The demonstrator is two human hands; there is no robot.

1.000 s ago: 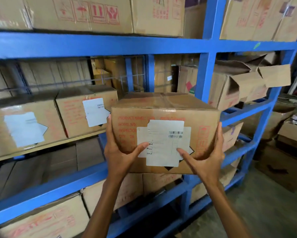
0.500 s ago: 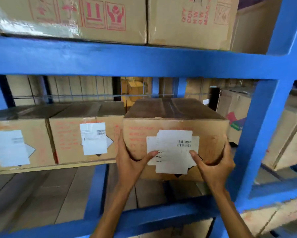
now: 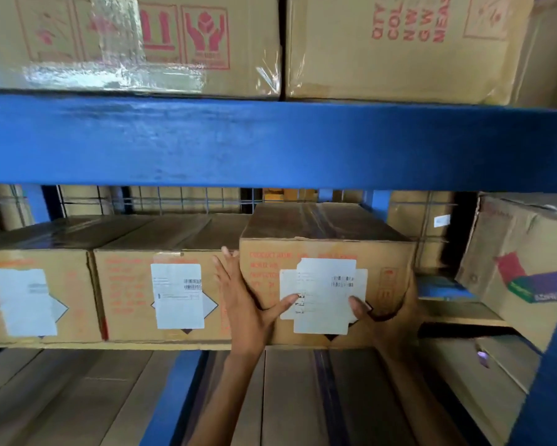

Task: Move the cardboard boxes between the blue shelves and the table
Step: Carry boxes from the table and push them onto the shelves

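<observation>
A cardboard box with red print and a white label sits inside the middle level of the blue shelves, its front level with the two boxes to its left. My left hand holds its left side, thumb across the front. My right hand holds its lower right corner, thumb on the label. The box's left side nearly touches the neighbouring labelled box.
Another labelled box stands at far left on the same level. Large boxes fill the level above. An angled box with a coloured logo sits at right. Flat box tops lie below. A wire mesh backs the shelf.
The box went from in front of the rack into the middle shelf, beside the labelled boxes. Both hands kept their hold, and the view moved closer to the shelf.
</observation>
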